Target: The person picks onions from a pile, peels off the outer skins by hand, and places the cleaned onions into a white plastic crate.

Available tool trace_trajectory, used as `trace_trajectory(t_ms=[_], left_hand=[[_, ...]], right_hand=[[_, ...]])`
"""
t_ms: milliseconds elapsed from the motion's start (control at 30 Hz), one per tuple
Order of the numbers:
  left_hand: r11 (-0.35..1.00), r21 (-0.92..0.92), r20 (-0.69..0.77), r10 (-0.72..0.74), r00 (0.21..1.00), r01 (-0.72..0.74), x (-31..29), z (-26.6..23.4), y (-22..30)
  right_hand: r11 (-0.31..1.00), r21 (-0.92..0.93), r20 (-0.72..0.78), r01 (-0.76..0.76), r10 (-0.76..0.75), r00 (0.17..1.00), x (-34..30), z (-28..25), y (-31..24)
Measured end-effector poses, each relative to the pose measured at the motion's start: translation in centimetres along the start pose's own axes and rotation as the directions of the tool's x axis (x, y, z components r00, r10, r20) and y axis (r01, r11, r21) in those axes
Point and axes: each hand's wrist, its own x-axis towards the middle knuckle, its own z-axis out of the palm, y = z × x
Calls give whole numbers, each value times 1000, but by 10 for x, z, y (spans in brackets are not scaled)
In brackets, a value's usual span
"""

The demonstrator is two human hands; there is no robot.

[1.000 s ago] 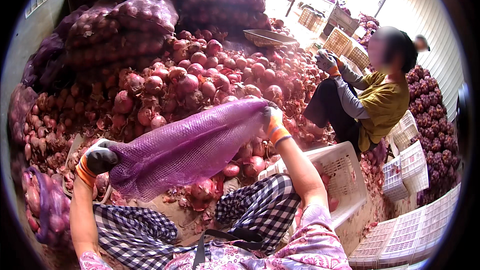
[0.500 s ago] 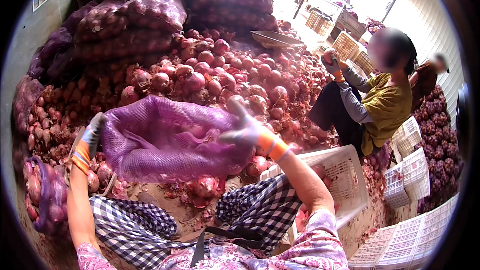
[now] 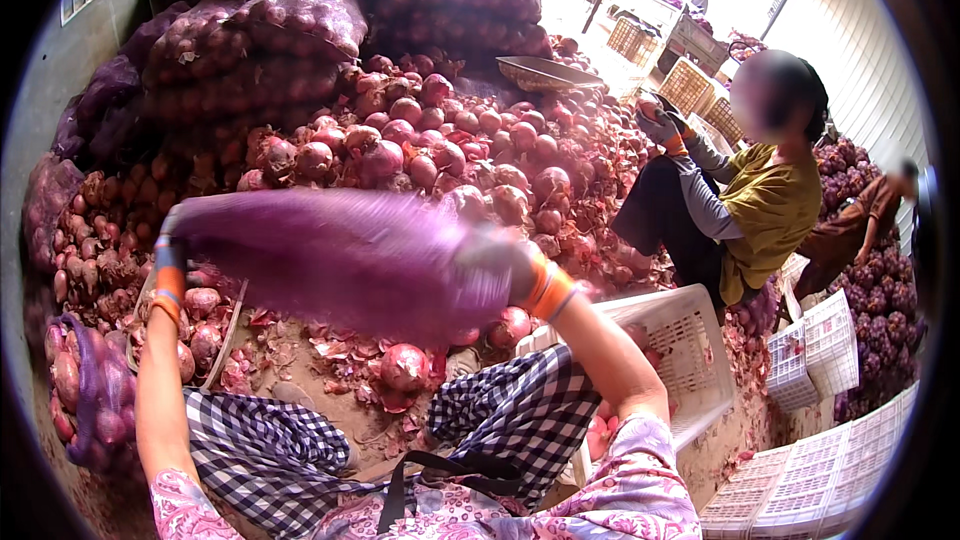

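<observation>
A purple mesh bag (image 3: 320,255), smeared by motion, is stretched sideways between my hands above the ground in front of my knees. My left hand (image 3: 170,252), gloved with an orange cuff, grips its left end. At the other end my right hand (image 3: 498,265), in a matching glove, is closed on the mesh, though its fingers are blurred. The bag looks slack and flattened. Below it lies a large red onion (image 3: 405,367) among loose skins. Behind the bag rises a wide heap of red onions (image 3: 400,140).
A white plastic crate (image 3: 690,360) holding some onions stands by my right knee. At left are a shallow scoop-like tray of onions (image 3: 205,340) and a filled mesh bag (image 3: 95,400). Full sacks (image 3: 450,0) are stacked behind. A person (image 3: 770,190) sits at right, holding an onion.
The bag has swung from hanging open to a flatter, blurred stretch. My right hand has gone from spread fingers to closed on it. My left hand has shifted slightly left.
</observation>
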Motion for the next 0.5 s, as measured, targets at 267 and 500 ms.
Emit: trace_trajectory(t_ms=[267, 500], left_hand=[[965, -261, 390, 105, 915, 1, -34, 22, 57], [764, 606, 733, -430, 527, -221, -130, 119, 50]], right_hand=[[846, 398, -312, -355, 489, 815, 27, 4, 15], [516, 743, -669, 426, 583, 461, -69, -89, 163]])
